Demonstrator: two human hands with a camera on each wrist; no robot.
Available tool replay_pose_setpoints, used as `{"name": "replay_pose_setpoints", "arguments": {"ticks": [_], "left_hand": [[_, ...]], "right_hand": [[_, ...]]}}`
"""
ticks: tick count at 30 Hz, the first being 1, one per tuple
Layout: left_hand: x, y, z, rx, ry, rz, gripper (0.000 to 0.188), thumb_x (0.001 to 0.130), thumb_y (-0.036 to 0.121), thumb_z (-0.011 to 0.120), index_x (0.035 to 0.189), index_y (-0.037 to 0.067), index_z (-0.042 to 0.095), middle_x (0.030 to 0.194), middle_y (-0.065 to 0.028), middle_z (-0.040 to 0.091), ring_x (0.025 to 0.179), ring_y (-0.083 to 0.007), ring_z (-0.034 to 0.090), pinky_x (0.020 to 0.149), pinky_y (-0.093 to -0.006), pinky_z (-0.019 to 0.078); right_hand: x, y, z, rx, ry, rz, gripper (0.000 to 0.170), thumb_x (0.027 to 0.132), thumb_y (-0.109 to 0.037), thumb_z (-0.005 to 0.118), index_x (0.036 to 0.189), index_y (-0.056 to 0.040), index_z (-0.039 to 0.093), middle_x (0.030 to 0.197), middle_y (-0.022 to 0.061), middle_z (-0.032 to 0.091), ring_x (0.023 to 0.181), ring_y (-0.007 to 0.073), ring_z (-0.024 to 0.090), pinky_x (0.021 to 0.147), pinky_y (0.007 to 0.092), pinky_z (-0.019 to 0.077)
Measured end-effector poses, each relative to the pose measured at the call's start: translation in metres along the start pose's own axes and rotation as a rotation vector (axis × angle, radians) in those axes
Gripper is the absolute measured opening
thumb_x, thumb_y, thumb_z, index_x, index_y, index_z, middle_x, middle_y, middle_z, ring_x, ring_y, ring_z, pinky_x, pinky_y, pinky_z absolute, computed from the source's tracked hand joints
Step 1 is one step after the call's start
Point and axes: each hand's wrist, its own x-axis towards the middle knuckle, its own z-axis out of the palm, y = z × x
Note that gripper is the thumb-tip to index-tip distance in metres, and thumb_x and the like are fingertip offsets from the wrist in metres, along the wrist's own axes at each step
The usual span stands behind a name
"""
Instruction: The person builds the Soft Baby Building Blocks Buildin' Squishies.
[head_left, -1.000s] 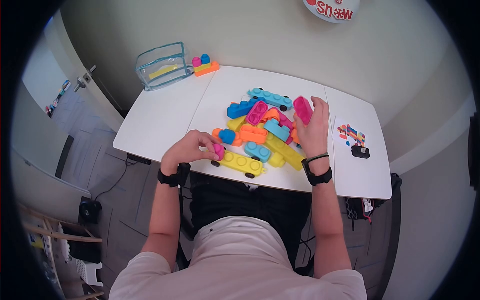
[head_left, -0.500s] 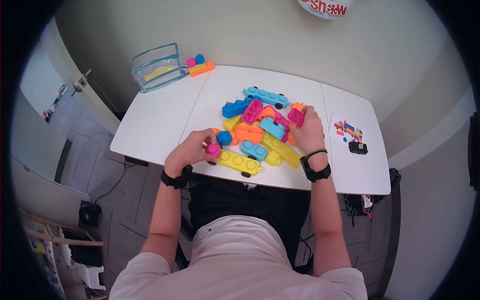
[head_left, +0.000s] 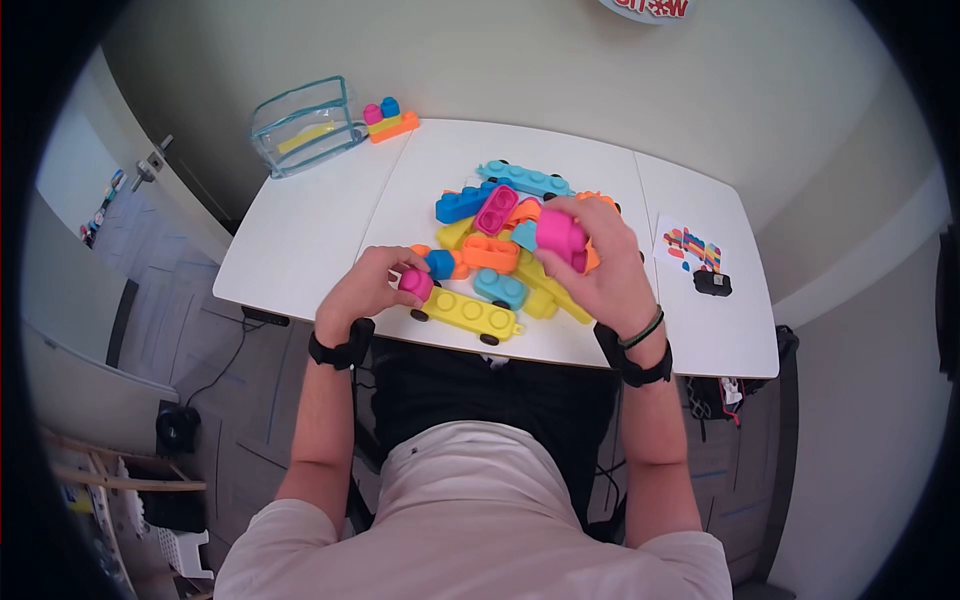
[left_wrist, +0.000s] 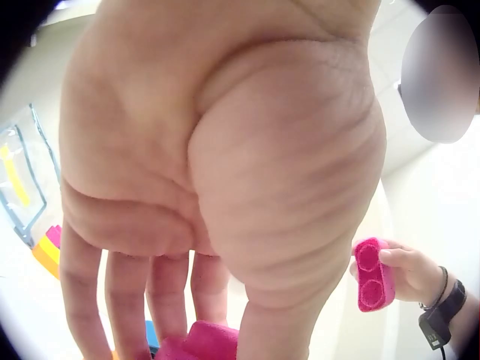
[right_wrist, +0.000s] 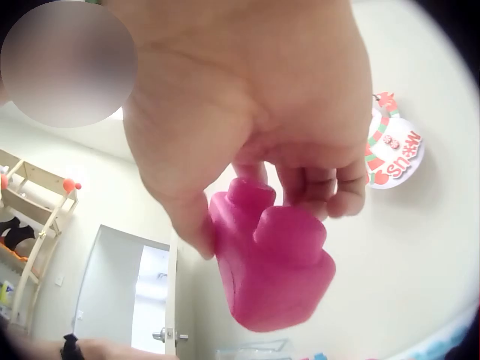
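Observation:
In the head view the left hand [head_left: 368, 284] pinches a small pink block [head_left: 415, 284] at the left end of a yellow wheeled base [head_left: 468, 314]. The right hand [head_left: 612, 262] grips a larger pink block [head_left: 562, 236], raised over the right side of the block pile. Two studs show on that block [right_wrist: 277, 270] in the right wrist view, with the thumb on one side and fingers behind. The left wrist view has the small pink block [left_wrist: 201, 342] between thumb and fingers, its lower part cut off by the frame edge.
Behind the yellow base lie orange [head_left: 490, 254], blue [head_left: 462, 204] and light-blue blocks [head_left: 500, 288], with a light-blue wheeled base [head_left: 524, 179] farther back. A clear case [head_left: 305, 128] stands back left; a printed sheet [head_left: 668, 262] and black object [head_left: 712, 284] lie right.
The right hand has come left and up from the pile's right side, lifting and turning its pink block. The left hand keeps its pinch at the base's left end.

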Motion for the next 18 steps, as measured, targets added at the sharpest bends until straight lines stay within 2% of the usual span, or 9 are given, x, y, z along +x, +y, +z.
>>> {"name": "replay_pose_setpoints", "arguments": {"ticks": [1,2,4,5,7,10,15,18], "left_hand": [[-0.001,0.001,-0.002,0.019,0.03,0.02,0.05,0.07,-0.001,0.099,0.115,0.004,0.077,0.112,-0.0079,0.079,0.105,-0.0227,0.076,0.096,-0.0367,0.0626],[-0.003,0.004,-0.004,0.019,0.031,0.019,0.05,0.07,-0.001,0.099,0.115,0.004,0.077,0.112,-0.0079,0.079,0.105,-0.0227,0.076,0.096,-0.0367,0.0626],[-0.004,0.006,-0.005,0.033,-0.015,0.023,0.05,0.072,0.0,0.098,0.117,0.004,0.078,0.112,-0.0083,0.079,0.104,-0.0232,0.076,0.095,-0.0369,0.0628],[-0.004,0.006,-0.004,0.032,-0.013,0.021,0.05,0.072,0.0,0.098,0.117,0.004,0.078,0.112,-0.0083,0.079,0.104,-0.0232,0.076,0.095,-0.0369,0.0628],[-0.003,0.006,-0.001,-0.007,-0.027,0.081,0.051,0.074,-0.001,0.096,0.122,0.005,0.078,0.114,-0.0097,0.08,0.104,-0.0239,0.076,0.094,-0.0372,0.0633],[0.0,0.009,0.005,-0.013,-0.066,0.068,0.052,0.075,-0.002,0.095,0.124,0.005,0.079,0.113,-0.0109,0.081,0.102,-0.0249,0.077,0.093,-0.0378,0.064],[0.003,0.008,0.016,-0.054,-0.059,0.08,0.052,0.074,-0.006,0.093,0.124,0.004,0.08,0.11,-0.0115,0.081,0.098,-0.0244,0.077,0.093,-0.0385,0.0645],[0.002,0.009,0.02,-0.052,-0.038,0.043,0.051,0.073,-0.006,0.094,0.121,0.003,0.079,0.105,-0.0115,0.081,0.094,-0.0232,0.076,0.093,-0.0384,0.0644]], "right_hand": [[-0.001,-0.001,0.002,-0.094,-0.052,-0.101,0.049,0.087,-0.019,0.088,0.131,-0.0064,0.069,0.114,0.0159,0.07,0.1,0.0341,0.068,0.087,0.0431,0.058],[-0.003,-0.004,0.004,-0.093,-0.052,-0.101,0.049,0.087,-0.019,0.088,0.131,-0.0064,0.069,0.114,0.0159,0.07,0.1,0.0341,0.068,0.087,0.0431,0.058],[-0.004,-0.009,0.007,-0.145,-0.198,-0.179,0.05,0.089,-0.023,0.085,0.134,-0.0083,0.068,0.112,0.0163,0.066,0.106,0.037,0.065,0.093,0.0441,0.0563],[-0.007,-0.009,0.012,-0.145,-0.2,-0.181,0.05,0.089,-0.023,0.085,0.134,-0.0083,0.068,0.112,0.0163,0.066,0.106,0.037,0.065,0.093,0.0441,0.0563],[-0.016,-0.006,0.028,-0.08,-0.342,-0.095,0.052,0.091,-0.024,0.084,0.137,-0.0088,0.067,0.113,0.016,0.063,0.108,0.0371,0.066,0.094,0.0452,0.056],[-0.026,-0.006,0.057,-0.07,-0.459,-0.06,0.053,0.091,-0.023,0.084,0.139,-0.0097,0.066,0.118,0.0167,0.06,0.112,0.0379,0.066,0.094,0.0471,0.0561],[-0.038,0.007,0.094,-0.183,-0.397,-0.101,0.07,0.086,-0.029,0.09,0.144,-0.0057,0.061,0.122,0.0178,0.06,0.114,0.0387,0.066,0.097,0.0474,0.0557],[-0.044,0.021,0.112,-0.177,-0.451,-0.081,0.076,0.083,-0.033,0.092,0.145,-0.0036,0.058,0.123,0.018,0.061,0.116,0.0391,0.066,0.098,0.0479,0.0554]]}}
